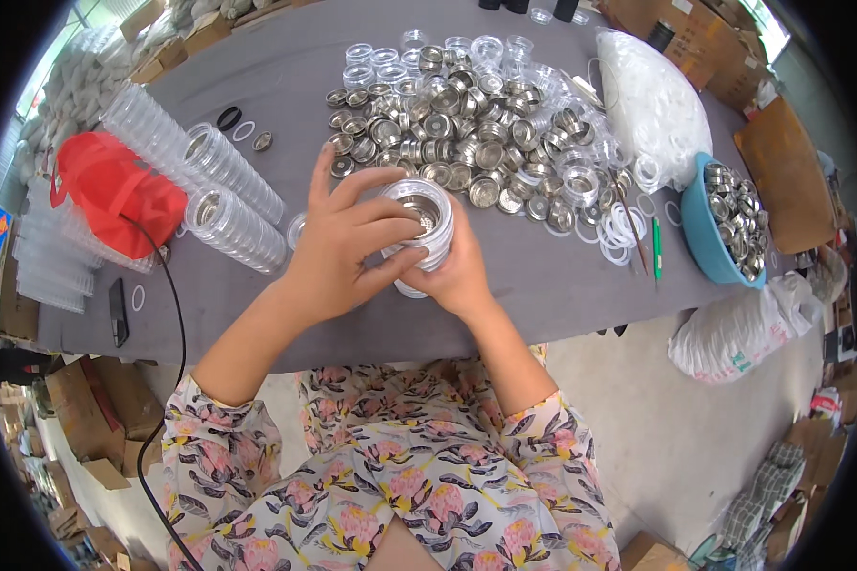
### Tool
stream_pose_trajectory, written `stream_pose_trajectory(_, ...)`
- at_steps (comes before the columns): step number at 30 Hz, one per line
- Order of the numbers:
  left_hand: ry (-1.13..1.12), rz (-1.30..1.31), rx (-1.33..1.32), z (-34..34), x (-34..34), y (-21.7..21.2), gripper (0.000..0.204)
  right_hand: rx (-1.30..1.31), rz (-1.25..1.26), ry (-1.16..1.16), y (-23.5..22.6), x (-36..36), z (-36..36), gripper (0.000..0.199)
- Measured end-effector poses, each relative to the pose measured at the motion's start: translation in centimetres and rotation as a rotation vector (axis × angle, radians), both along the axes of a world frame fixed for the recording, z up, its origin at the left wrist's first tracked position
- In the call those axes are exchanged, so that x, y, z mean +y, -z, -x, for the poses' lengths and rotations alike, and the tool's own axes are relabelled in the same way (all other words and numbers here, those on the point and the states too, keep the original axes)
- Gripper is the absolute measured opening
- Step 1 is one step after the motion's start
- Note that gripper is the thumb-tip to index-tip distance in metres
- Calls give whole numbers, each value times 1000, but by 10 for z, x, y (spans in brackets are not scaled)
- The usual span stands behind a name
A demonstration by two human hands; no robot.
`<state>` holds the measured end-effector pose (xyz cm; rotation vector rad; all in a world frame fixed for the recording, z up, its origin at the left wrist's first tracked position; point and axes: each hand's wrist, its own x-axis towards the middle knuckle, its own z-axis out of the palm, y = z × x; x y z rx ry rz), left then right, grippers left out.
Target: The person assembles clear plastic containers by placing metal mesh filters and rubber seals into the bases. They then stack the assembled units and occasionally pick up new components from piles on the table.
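Cluttered grey table (286,67), concrete floor (657,419)

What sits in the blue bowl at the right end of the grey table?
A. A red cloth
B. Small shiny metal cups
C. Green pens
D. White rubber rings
B: the blue bowl is heaped with small shiny metal cups, like those in the loose pile farther back on the table.

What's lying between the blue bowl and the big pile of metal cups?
In the head view, white rings and a green pen lie between the blue bowl and the pile of metal cups.
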<state>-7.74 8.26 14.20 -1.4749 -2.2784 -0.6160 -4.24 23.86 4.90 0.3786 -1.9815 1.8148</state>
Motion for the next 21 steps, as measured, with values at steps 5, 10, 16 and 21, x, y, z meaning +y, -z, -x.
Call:
stream_pose_trajectory(5, 8, 1, 15, -7, 4, 0, 22, -10, 2, 16, -1, -3, -1, 80)
stream_pose_trajectory(10, 98, 130, -138, -1, 4, -18, 20, 2, -7, 37, 0, -2, -1, 80)
stream_pose_trajectory(16, 79, -12, -320, 7, 1, -17, 14, -29, 1, 30, -1, -1, -1, 80)
stream_pose_trajectory(21, -143, -920, -958, 8, -23, -2, 15, -29, -65, 70, 3, -1, 0, 83)
